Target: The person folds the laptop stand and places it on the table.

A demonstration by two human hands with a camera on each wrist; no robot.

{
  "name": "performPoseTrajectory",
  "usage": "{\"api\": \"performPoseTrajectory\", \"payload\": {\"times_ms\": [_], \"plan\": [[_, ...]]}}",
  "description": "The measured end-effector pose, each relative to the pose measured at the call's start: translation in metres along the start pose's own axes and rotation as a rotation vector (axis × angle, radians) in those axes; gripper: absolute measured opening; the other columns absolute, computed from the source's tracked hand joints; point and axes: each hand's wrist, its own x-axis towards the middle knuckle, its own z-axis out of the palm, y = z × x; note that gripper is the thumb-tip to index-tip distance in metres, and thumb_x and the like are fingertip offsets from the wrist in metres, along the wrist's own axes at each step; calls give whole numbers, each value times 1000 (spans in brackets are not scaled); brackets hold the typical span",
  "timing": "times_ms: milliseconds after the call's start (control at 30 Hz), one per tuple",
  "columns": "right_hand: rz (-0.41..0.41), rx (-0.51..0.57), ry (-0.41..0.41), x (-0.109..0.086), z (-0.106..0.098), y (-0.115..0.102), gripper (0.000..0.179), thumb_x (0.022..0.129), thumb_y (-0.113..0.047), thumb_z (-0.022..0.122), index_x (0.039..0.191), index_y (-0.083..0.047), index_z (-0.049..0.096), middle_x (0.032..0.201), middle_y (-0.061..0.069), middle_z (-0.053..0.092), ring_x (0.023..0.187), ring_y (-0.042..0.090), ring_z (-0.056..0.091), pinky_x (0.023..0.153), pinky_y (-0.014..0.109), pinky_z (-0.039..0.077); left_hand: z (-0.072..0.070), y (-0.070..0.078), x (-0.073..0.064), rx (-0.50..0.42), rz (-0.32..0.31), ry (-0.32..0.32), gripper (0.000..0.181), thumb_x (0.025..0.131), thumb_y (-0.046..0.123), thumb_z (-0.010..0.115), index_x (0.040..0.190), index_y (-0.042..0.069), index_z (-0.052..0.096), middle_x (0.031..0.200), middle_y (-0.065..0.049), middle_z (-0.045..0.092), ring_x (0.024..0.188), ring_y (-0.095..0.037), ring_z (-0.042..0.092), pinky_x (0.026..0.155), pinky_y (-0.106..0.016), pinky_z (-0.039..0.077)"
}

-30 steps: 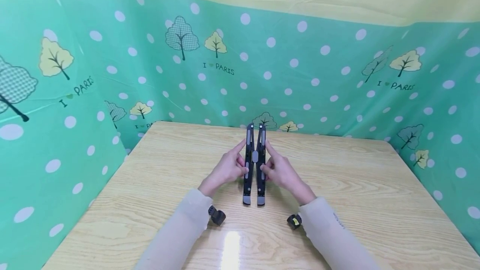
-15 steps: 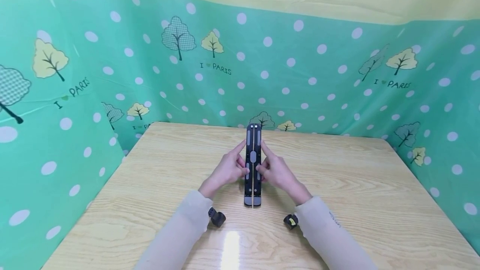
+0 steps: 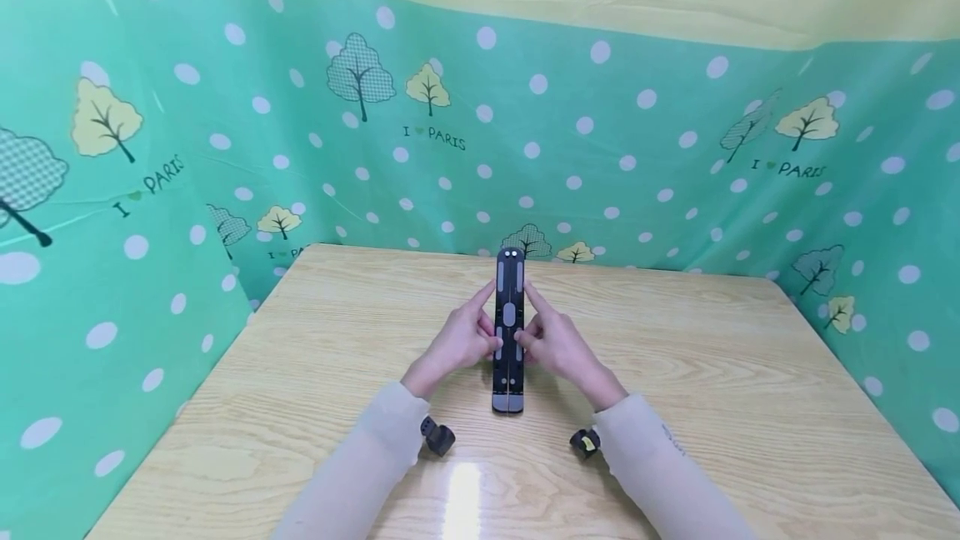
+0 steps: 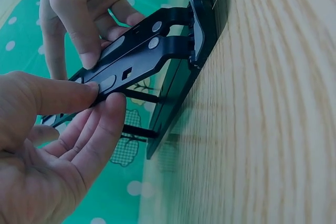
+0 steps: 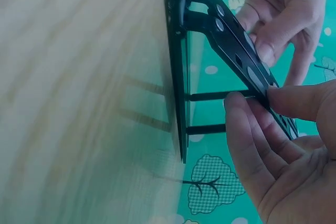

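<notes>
A black folding laptop stand [image 3: 509,315] with grey pads stands on the table, its two long arms side by side and nearly touching. In the wrist views its top arms slope up from the base rails, with thin struts [image 4: 142,130] between them. My left hand [image 3: 456,342] pinches the left arm, thumb on the upper face and fingers curled beneath, index finger stretched along the side. The right arm of the stand is pinched likewise by my right hand [image 3: 558,346]. From the right wrist, the right fingers [image 5: 247,140] show under the stand's edge.
The light wooden table [image 3: 675,357] spreads around the stand. A green and yellow printed curtain [image 3: 600,148] hangs behind it and at both sides. Small black wrist cameras [image 3: 438,437] sit by both cuffs.
The stand's two arms stood apart in a narrow V a second ago and have come together. My right hand has moved left with its arm; the left hand has hardly moved.
</notes>
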Motion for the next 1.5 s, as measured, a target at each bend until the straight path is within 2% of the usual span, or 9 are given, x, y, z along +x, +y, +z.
{"api": "performPoseTrajectory", "payload": {"times_ms": [233, 500, 767, 1133, 1333, 1500], "plan": [[27, 47, 45, 3, -3, 1, 77, 87, -2, 65, 151, -23, 26, 83, 8, 62, 70, 32, 65, 60, 39, 56, -2, 2, 0, -3, -26, -2, 95, 73, -14, 69, 151, 17, 24, 93, -12, 56, 71, -17, 64, 62, -29, 56], [30, 82, 52, 4, -1, 3, 70, 87, 1, 64, 147, -17, 33, 84, 11, 62, 67, 29, 65, 60, 40, 57, -2, 6, -1, 26, -12, 14, 86, 73, -14, 69, 146, 13, 33, 92, -10, 56, 73, -16, 64, 65, -27, 55], [27, 108, 51, 2, -1, 3, 64, 86, 5, 63, 142, -12, 36, 81, 13, 62, 62, 31, 65, 57, 41, 57, 2, 5, -2, 39, -6, 17, 85, 74, -15, 68, 145, 14, 34, 90, -10, 56, 71, -16, 63, 61, -29, 55], [67, 85, 40, 0, -1, -3, 57, 87, 5, 63, 135, -4, 33, 81, 15, 61, 61, 33, 66, 59, 42, 57, 3, 5, -2, 106, 20, -6, 84, 77, -15, 64, 149, 17, 33, 91, -8, 56, 71, -14, 60, 64, -27, 53], [114, 50, 30, 0, -12, -7, 61, 89, -7, 65, 139, -4, 30, 82, 15, 65, 68, 33, 67, 60, 38, 56, 4, 7, -1, 110, 49, -33, 82, 78, -12, 63, 150, 14, 31, 92, -11, 57, 71, -15, 60, 63, -27, 53], [61, 19, 72, 7, -25, -1, 67, 90, -20, 66, 145, -8, 29, 90, 9, 66, 74, 29, 67, 60, 34, 55, 4, 9, -4, 147, 38, -29, 82, 79, -2, 71, 149, 14, 32, 93, -8, 55, 72, -13, 60, 65, -27, 53]]}}
